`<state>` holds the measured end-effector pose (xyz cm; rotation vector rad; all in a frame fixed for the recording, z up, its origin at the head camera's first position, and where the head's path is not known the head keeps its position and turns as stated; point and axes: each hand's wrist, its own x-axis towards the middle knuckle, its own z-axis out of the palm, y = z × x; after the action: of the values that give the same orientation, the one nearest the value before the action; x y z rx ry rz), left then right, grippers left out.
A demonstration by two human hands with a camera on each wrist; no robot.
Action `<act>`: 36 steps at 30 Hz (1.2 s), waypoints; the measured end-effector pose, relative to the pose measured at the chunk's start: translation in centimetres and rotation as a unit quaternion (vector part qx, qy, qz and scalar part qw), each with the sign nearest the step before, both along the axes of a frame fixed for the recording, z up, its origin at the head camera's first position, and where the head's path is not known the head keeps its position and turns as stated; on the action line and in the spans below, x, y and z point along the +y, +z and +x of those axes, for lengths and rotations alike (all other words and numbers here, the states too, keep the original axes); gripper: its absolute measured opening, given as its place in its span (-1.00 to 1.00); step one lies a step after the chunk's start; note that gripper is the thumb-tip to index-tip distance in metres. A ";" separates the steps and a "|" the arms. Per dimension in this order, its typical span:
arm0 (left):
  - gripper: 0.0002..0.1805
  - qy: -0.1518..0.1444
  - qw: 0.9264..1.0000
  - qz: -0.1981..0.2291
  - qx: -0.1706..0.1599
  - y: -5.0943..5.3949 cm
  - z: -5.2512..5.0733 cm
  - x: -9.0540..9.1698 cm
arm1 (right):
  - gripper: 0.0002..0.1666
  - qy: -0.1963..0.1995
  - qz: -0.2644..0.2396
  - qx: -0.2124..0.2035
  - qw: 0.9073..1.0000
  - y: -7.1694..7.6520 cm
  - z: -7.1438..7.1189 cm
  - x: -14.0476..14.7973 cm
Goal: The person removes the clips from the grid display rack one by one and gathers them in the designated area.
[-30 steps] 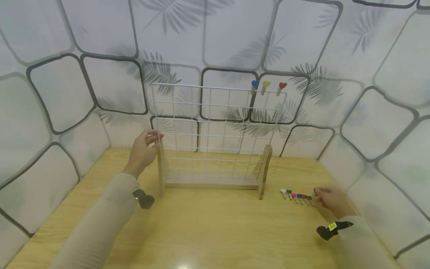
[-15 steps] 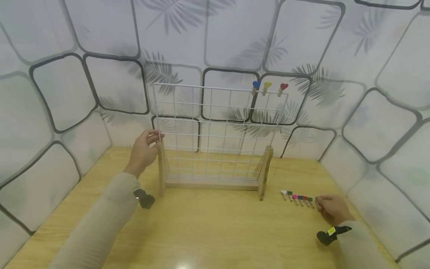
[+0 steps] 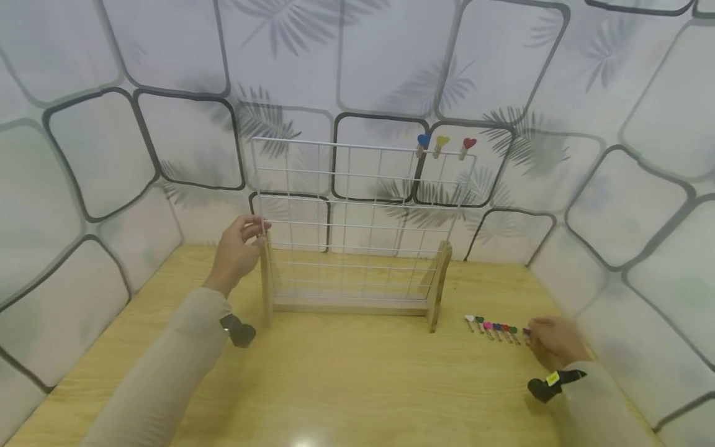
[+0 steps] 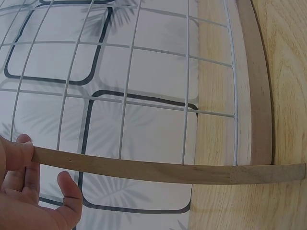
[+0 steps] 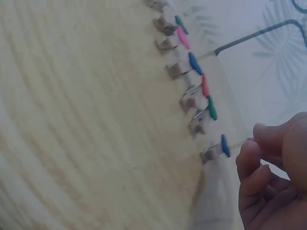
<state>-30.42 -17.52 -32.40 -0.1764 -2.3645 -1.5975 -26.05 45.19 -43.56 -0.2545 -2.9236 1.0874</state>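
My left hand [image 3: 231,254] pinches the upper end of a wooden upright [image 4: 144,169] at the left edge of a white wire grid rack [image 3: 346,225]. Thumb and fingers show there in the left wrist view. Over by the table's right side, my right hand [image 3: 558,341] is just beside a blue heart clothespin [image 5: 211,152], slightly apart from it. Its fingers are loosely curled, and no object shows between them. Leftward from that clothespin runs a row of heart clothespins, including green [image 5: 212,108], red [image 5: 205,85], pink [image 5: 183,37] and white [image 3: 470,319] ones.
Blue [image 3: 423,140], yellow [image 3: 442,141] and red [image 3: 470,143] heart clothespins are clipped along the grid's top right. The rack stands on a wooden base [image 3: 352,306]. Patterned walls [image 3: 631,211] enclose the wood-grain table [image 3: 346,379] behind and at both sides.
The right hand has shifted slightly down and right. A dark clothespin at its fingertips earlier is now separate from them, at the row's right end. The left hand stays at the rack.
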 end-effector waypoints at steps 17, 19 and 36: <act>-0.58 -0.003 1.000 -0.008 0.013 -0.1 -0.2 -0.2 | -0.74 0.114 -0.310 0.087 0.940 12.0 -2.3 -7.3; -0.59 -0.005 1.000 -0.008 0.013 -0.2 -0.2 -0.2 | -0.74 0.133 -0.337 0.096 0.927 13.9 -2.3 -8.8; -0.59 -0.009 1.000 -0.010 0.016 -0.5 -0.4 -0.4 | -0.68 0.241 -0.389 0.174 0.872 26.6 -2.5 -19.9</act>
<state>-30.84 -17.96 -32.90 -0.2250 -2.3616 -1.5689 -28.52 25.29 -16.98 0.6466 -2.1217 2.0741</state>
